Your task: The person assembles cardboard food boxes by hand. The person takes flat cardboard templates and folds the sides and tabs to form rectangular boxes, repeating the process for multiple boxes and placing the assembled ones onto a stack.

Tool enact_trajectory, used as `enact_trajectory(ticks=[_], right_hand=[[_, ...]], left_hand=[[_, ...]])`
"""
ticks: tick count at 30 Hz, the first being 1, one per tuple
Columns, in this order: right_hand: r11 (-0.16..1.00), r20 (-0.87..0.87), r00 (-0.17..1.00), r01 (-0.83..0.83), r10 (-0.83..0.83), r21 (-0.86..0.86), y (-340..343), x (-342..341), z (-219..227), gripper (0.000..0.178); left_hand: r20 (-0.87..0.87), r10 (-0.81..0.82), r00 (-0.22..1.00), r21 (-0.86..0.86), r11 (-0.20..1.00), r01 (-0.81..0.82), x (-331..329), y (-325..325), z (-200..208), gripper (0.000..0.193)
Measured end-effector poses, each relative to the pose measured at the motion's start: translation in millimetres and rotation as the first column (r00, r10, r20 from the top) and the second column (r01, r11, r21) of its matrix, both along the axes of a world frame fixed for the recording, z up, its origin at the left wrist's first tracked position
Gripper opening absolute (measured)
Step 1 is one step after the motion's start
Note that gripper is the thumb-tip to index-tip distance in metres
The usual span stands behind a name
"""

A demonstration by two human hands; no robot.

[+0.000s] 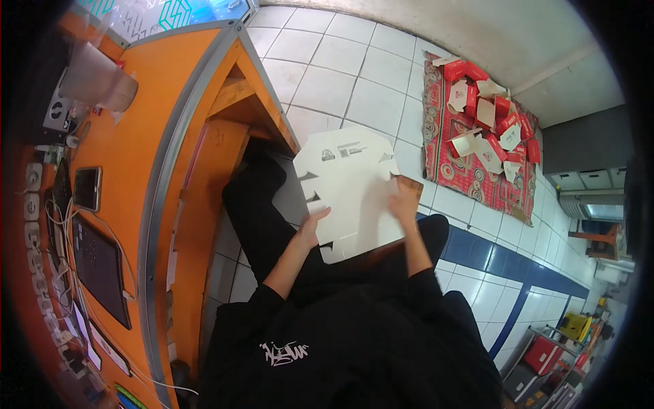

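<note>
A flat, unfolded cardboard box blank (354,198), white on the side facing me, lies over my lap. Slots and notches cut into its left edge, and small dark print marks its far end. My left hand (315,228) grips the left edge, thumb on top and fingers hidden beneath. At the right edge, my right hand (403,203) is closed on the card; its fingertips are slightly blurred. A brown wooden surface (411,187) shows from under the blank beside that hand.
Red and white folded boxes (487,116) lie heaped on a patterned red mat (443,163) at the far right. On my left stands an orange counter (160,88) bearing a phone (87,188), a dark tablet (102,269), cables and a cup (99,82). White floor tiles (327,68) stretch ahead.
</note>
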State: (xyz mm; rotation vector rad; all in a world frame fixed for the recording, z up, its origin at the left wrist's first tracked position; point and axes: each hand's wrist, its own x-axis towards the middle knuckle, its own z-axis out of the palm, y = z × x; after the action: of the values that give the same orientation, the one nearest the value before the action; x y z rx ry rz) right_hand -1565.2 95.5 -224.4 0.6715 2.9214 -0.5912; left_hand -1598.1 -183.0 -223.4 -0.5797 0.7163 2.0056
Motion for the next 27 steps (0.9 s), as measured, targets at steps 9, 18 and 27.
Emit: enact_trajectory(ticks=[9,18,27], right_hand=[[0.982,-0.403,0.91,-0.154,0.097,-0.113,-72,33,232,0.021],[0.873,-0.369,0.86,-0.444,0.353,-0.201,-131,58,265,0.024],[0.837,-0.094,0.988,0.053,-0.123,-0.545,21,23,103,0.042]], left_hand=[[-0.324,-0.118,0.939,-0.448,0.893,-0.043,8,31,46,0.035],[-0.385,0.074,0.92,-0.057,0.993,-0.104,2,52,67,0.033],[-0.33,-0.27,0.905,-0.604,0.797,0.017,-33,14,21,0.03]])
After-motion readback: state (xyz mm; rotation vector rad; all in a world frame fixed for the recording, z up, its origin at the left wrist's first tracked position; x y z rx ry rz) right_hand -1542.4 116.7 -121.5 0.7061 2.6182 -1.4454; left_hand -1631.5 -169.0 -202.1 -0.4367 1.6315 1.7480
